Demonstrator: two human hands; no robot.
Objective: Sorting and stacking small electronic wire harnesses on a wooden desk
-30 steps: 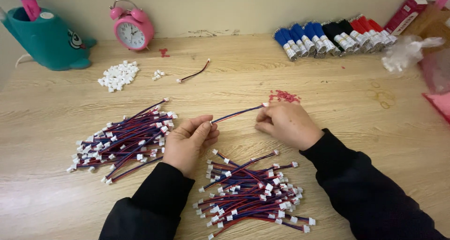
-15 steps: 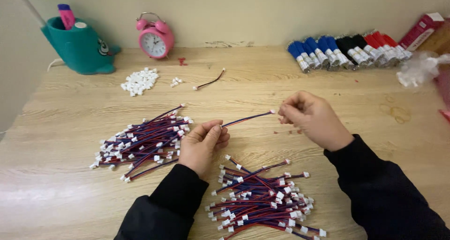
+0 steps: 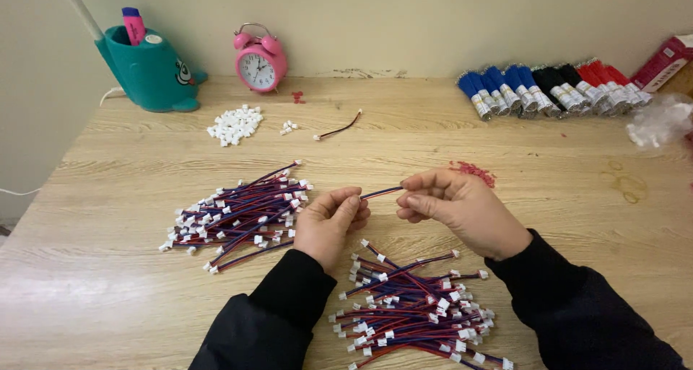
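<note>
Hands drifted closer since before: left hand (image 3: 328, 222) and right hand (image 3: 462, 211) pinch the thin red-blue wire lead (image 3: 381, 192) mid-desk; light, floppy, best gripped at the ends.

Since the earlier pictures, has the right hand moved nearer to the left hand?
Yes. The right hand has closed in toward the left hand above the lower wire pile; less of the wire shows between them.

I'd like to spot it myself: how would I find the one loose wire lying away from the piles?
Start at the pink alarm clock by the back wall, then look right and slightly nearer along the wooden table. There lies the lone wire, beside scattered white connectors. Unlike the bundled wires, it lies singly, curved, with one white plug.
</note>
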